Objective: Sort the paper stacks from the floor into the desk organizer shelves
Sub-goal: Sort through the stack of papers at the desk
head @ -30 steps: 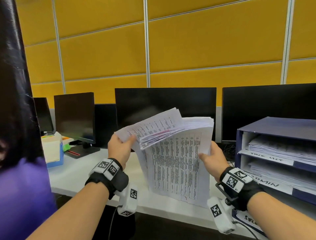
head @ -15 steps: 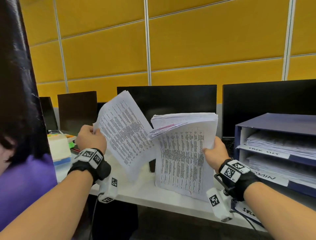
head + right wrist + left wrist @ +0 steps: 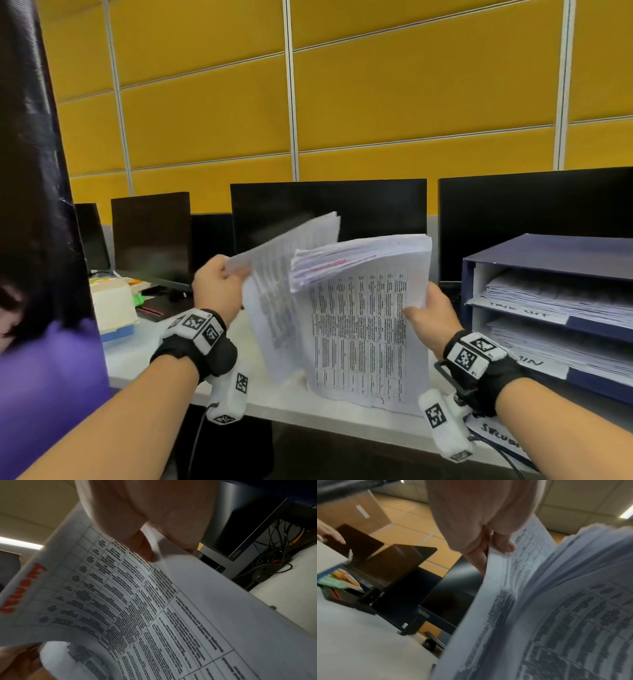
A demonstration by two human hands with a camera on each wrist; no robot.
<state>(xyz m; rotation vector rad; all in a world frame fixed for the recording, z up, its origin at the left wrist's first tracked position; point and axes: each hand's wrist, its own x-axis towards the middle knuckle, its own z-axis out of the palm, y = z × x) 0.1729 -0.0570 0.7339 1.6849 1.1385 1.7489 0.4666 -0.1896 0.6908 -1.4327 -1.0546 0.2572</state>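
White desk (image 3: 144, 363), yellow wall panels (image 3: 411, 102); both hands' fingers grasping paper stack (image 3: 363, 329)

White desk (image 3: 164, 356) supports: paper stack (image 3: 363, 342) standing on its lower edge, blue desk organizer (image 3: 548, 253) at right, monitors (image 3: 329, 205) along the rear, white box (image 3: 113, 305) at left.

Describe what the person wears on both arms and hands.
Both forearms are bare, with no sleeves. Each wrist carries a black strap topped by a white block printed with black square markers: left wristband, right wristband. A white padded camera pod with similar markers hangs under each wrist, trailing a thin dark cable. The hands wear no gloves.
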